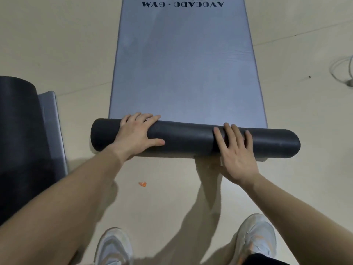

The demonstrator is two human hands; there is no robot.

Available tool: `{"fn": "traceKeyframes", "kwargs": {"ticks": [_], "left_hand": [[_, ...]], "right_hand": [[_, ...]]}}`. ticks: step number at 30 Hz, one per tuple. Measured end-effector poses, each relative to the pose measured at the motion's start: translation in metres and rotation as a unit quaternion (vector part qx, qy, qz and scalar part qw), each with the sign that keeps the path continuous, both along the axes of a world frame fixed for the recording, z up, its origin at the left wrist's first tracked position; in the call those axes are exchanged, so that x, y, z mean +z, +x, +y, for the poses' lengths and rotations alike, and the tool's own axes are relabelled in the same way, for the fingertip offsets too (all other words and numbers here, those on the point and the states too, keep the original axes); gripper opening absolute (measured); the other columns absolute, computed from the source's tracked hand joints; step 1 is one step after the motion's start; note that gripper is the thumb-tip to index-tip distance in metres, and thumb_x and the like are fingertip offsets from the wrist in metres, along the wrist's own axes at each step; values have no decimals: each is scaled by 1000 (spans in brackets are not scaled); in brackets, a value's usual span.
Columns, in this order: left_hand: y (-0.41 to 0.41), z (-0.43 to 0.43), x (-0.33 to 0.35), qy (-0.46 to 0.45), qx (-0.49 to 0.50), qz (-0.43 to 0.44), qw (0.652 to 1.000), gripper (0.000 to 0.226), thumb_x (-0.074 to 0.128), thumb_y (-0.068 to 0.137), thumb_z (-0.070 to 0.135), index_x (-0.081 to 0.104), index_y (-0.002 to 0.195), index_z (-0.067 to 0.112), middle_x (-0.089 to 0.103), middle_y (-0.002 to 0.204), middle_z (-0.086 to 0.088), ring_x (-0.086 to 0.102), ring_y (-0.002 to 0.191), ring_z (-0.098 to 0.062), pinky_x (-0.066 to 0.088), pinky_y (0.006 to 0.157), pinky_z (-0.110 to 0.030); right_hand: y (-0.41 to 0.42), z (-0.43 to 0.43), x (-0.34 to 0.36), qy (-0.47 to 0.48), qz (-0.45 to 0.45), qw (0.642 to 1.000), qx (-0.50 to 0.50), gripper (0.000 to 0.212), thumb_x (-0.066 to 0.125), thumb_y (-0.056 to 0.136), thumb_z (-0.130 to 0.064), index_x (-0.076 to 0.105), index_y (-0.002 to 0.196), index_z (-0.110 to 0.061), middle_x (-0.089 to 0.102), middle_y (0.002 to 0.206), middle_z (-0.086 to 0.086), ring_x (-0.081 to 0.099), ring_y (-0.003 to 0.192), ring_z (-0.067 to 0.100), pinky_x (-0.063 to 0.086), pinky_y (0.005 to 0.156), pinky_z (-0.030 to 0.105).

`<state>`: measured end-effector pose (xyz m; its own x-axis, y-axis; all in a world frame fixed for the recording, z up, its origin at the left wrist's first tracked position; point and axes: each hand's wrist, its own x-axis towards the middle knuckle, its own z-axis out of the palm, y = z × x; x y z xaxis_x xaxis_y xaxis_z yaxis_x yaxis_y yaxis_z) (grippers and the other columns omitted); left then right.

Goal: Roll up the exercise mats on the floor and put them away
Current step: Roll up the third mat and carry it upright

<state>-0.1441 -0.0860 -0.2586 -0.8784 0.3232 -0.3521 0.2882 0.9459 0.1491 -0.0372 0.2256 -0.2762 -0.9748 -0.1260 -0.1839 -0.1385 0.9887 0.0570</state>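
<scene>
A grey-blue exercise mat (187, 64) with "AVOCADO · GYM" printed at its far end lies flat on the floor ahead of me. Its near end is rolled into a dark tube (189, 140) lying crosswise. My left hand (136, 135) presses flat on the left part of the roll, fingers spread over its top. My right hand (236, 152) lies flat on the right part, fingers pointing forward. Neither hand wraps around the roll. A second mat (21, 142), rolled thick and dark with a grey flap beside it, lies at the left edge.
The floor is beige with thin seams. A small orange scrap (142, 184) lies near my left forearm. White cables (343, 71) lie at the right edge. My two white shoes (114, 247) stand at the bottom of the view.
</scene>
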Motion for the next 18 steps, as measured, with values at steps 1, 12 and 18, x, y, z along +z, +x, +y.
{"fn": "traceKeyframes", "kwargs": {"ticks": [1, 12, 18], "left_hand": [[-4, 4, -3, 4, 6, 15, 1000, 83, 49, 85, 79, 31, 155, 39, 36, 160, 3, 25, 150, -26, 10, 123, -53], [-23, 17, -39, -61, -23, 124, 990, 121, 79, 61, 70, 20, 157, 26, 32, 159, -5, 28, 147, -34, 19, 123, -51], [-21, 18, -7, -73, -32, 40, 996, 106, 72, 57, 70, 34, 148, 31, 53, 140, 3, 52, 125, -26, 36, 114, -46]], "right_hand": [[-5, 2, -7, 20, -5, 1000, 0, 121, 86, 70, -37, 10, 162, -16, 24, 164, 23, 20, 151, 41, 8, 119, 60], [-85, 8, -27, 39, 29, 997, 59, 117, 87, 57, -41, 28, 155, -16, 38, 150, 23, 34, 138, 44, 24, 118, 57], [-88, -4, -2, 42, -46, 996, 58, 108, 83, 64, -38, 23, 152, -22, 49, 133, 11, 50, 118, 35, 39, 109, 46]]}}
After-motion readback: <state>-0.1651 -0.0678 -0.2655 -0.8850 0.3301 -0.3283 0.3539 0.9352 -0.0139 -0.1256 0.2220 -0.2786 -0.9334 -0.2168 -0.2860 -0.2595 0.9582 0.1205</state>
